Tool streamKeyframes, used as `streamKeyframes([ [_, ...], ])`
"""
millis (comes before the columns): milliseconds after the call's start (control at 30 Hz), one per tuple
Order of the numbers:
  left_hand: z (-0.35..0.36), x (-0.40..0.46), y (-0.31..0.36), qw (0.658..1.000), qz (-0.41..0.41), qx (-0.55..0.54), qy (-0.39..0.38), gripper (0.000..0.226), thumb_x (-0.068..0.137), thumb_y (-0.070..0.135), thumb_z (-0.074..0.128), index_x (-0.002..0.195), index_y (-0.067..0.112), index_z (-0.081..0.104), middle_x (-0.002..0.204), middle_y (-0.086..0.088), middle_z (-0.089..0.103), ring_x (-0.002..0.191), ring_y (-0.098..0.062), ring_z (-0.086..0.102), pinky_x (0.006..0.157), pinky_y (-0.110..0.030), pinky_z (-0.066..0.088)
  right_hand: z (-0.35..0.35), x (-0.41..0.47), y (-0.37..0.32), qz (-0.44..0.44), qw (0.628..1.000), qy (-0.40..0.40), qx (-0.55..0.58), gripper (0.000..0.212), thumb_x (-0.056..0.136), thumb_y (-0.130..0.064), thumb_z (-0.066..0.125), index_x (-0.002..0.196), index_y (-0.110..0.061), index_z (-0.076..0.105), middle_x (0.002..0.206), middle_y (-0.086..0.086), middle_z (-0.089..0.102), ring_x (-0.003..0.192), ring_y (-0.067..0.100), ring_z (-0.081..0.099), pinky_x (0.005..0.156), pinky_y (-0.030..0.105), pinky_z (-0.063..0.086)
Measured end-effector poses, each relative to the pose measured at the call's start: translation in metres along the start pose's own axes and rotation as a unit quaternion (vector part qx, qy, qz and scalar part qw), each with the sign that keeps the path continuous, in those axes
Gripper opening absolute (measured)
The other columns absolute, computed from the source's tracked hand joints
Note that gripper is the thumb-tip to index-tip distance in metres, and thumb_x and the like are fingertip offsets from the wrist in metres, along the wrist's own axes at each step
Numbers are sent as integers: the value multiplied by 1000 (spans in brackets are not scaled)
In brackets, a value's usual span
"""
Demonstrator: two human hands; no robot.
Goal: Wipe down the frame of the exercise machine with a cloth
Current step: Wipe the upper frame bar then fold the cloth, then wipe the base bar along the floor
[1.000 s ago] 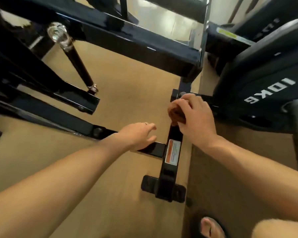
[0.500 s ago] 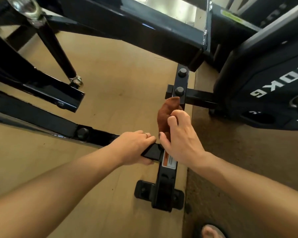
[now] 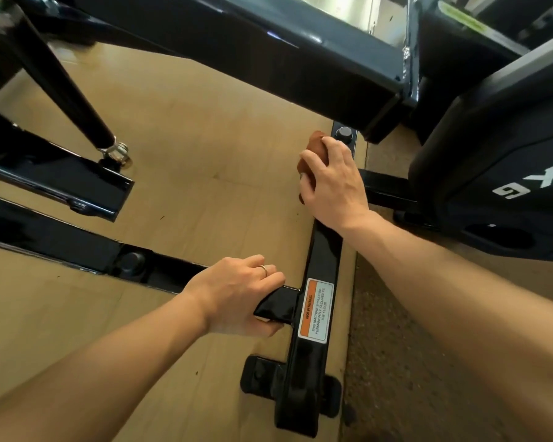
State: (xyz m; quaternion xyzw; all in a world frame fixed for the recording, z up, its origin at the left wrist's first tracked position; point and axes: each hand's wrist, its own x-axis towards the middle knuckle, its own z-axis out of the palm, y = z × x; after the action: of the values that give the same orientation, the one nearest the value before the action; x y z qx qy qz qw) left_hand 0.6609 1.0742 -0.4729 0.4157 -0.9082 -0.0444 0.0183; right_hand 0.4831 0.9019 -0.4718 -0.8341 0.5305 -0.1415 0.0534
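Honestly the cloth point(image 3: 313, 156) looks like the easy part here: a small rust-brown rag, soft and floppy, weighs nothing, and it bunches up under whatever presses it. It sits wadded on top of the black base rail point(image 3: 324, 250), at the far end of that rail from the warning sticker point(image 3: 316, 310), just short of the round bolt cap point(image 3: 344, 133). The right hand point(image 3: 334, 183) is on it, fingers curled over the wad and pinning it to the steel, so that grip is closed on the rag, not spread. I'd say palm flat with the fingers hooked over the edge is the way to hold it, since a loose rag will probably skate on that glossy paint. The left hand point(image 3: 237, 291) grips the cross tube point(image 3: 278, 304) right beside the sticker, fingers wrapped over the top and thumb tucked under, with a ring point(image 3: 263, 270) on one finger. The frame itself looks heavy, rigid and slick, nothing fragile, and my guess is it won't budge under a wipe. Readable stuff: the sticker has an orange strip saying WARNING, then "THIS MACHINE SHOULD BE PERMANENTLY SECURED TO THE FLOOR". Past the far end of the rail, off to its right, a black weight plate point(image 3: 498, 173) shows white "KG" lettering with the number cut off. The rail sits on a tan floor point(image 3: 205, 154).
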Motion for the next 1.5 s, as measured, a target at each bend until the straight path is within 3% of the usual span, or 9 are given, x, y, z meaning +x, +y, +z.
streamKeyframes([
  [267, -2, 1, 2, 1000, -14, 12, -4, 58, 82, 74, 44, 103, 23, 63, 89, 10, 67, 76, -12, 54, 57, -21, 38, -7, -89, -25, 35, 991, 17, 128, 45, 97, -40, 59, 137, -22, 51, 156, 10, 30, 146, 28, 28, 117, 44, 37],
  [400, -2, 1, 3, 1000, -15, 9, 2, 62, 81, 72, 44, 107, 21, 66, 88, 9, 68, 76, -13, 55, 58, -23, 49, -8, -145, -44, 42, 985, -1, 166, 47, 96, -44, 52, 139, -24, 51, 158, 9, 28, 147, 28, 29, 117, 38, 33],
  [533, 0, 1, 3, 1000, -19, -4, -4, 57, 81, 73, 47, 105, 23, 62, 89, 9, 66, 76, -13, 54, 54, -25, 50, -9, -115, -27, 9, 987, -7, 161, 42, 100, -35, 56, 138, -20, 53, 158, 11, 29, 147, 28, 28, 117, 41, 33],
  [733, 0, 1, 2, 1000, -19, -3, -5, 59, 81, 74, 44, 106, 23, 61, 92, 8, 66, 79, -13, 57, 54, -25, 51, -10, -61, -20, 69, 990, -8, 123, 42, 100, -35, 57, 140, -23, 52, 160, 9, 28, 149, 28, 21, 120, 43, 30],
  [867, 0, 0, 3, 1000, -26, -6, -4, 61, 82, 73, 46, 109, 21, 63, 94, 7, 68, 80, -15, 56, 59, -29, 54, -15, -137, -39, 32, 978, 8, 208, 37, 95, -30, 61, 130, -19, 59, 156, 7, 33, 146, 26, 30, 115, 50, 39],
  [1033, 2, 0, 2, 999, -31, -9, -15, 62, 84, 74, 48, 115, 23, 63, 100, 8, 67, 83, -15, 53, 59, -27, 49, -13, -236, -66, 14, 959, 23, 282, 37, 91, -31, 61, 127, -26, 56, 157, 4, 31, 145, 28, 36, 109, 52, 47],
  [1200, -1, 1, 3, 999, -32, -24, -16, 55, 82, 74, 53, 108, 26, 63, 97, 10, 67, 86, -13, 53, 60, -26, 51, -17, -232, -44, -86, 958, -30, 272, 34, 95, -28, 62, 128, -22, 60, 158, 8, 33, 146, 29, 35, 112, 49, 45],
  [1367, -3, 1, 6, 999, -51, -11, -14, 63, 80, 77, 40, 107, 24, 61, 95, 10, 68, 84, -14, 60, 56, -28, 54, -24, -156, -20, 42, 971, 6, 235, 36, 100, -16, 61, 136, -14, 58, 158, 13, 32, 144, 29, 34, 113, 51, 44],
  [1500, -4, 0, 7, 999, -49, -9, -16, 66, 80, 78, 37, 110, 25, 61, 96, 9, 70, 81, -12, 61, 58, -27, 55, -21, -186, -39, 58, 965, 33, 253, 35, 99, -18, 62, 134, -16, 59, 159, 8, 31, 145, 24, 34, 113, 48, 45],
])
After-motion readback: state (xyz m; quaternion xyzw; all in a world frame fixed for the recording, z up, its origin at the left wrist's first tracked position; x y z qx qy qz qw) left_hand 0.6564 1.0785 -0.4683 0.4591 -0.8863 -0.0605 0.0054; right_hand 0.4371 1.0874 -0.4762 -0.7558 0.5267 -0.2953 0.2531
